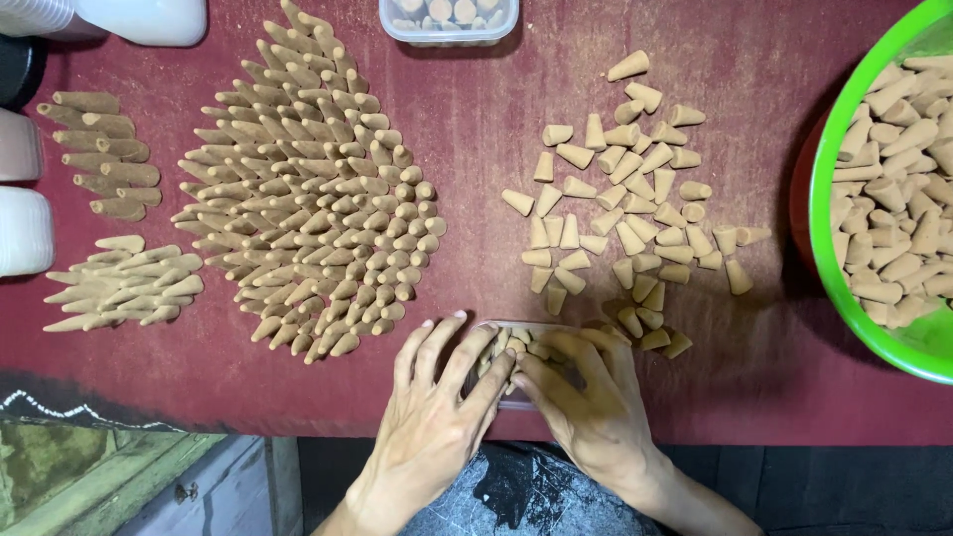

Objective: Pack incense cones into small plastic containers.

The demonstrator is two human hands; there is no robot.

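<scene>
From my feed I see both hands down at the near edge of the dark red cloth-covered tabletop (476, 129). My left hand (437, 412) lies flat with its fingers spread and stretched forward, fingertips resting on the near-left rim of a small clear plastic rectangular tray (516, 399); it grips nothing. My right hand (586, 397) lies over the right part of the same tray, fingers bent inward and pressing on the tan incense cones inside it (504, 342); I cannot tell whether it pinches any single cone. The two hands touch over the tray, which sits at the tabletop's front edge, mostly hidden beneath them.

Just beyond the right hand lies a loose scatter of short tan cones (625, 199), pointing every way, its nearest pieces beside my fingers. To the left of the tray spreads a large, neat fan of longer tan cones laid in rows (313, 189). Further left are two small groups: a stack of darker brown cones (104, 154) above, and a bunch of paler cones (119, 283) below. At the right edge stands a bright green plastic basin (824, 248) heaped with cones. At the far edge sits another clear plastic box filled with cones (449, 20), and white plastic containers (25, 228) line the left edge.
</scene>
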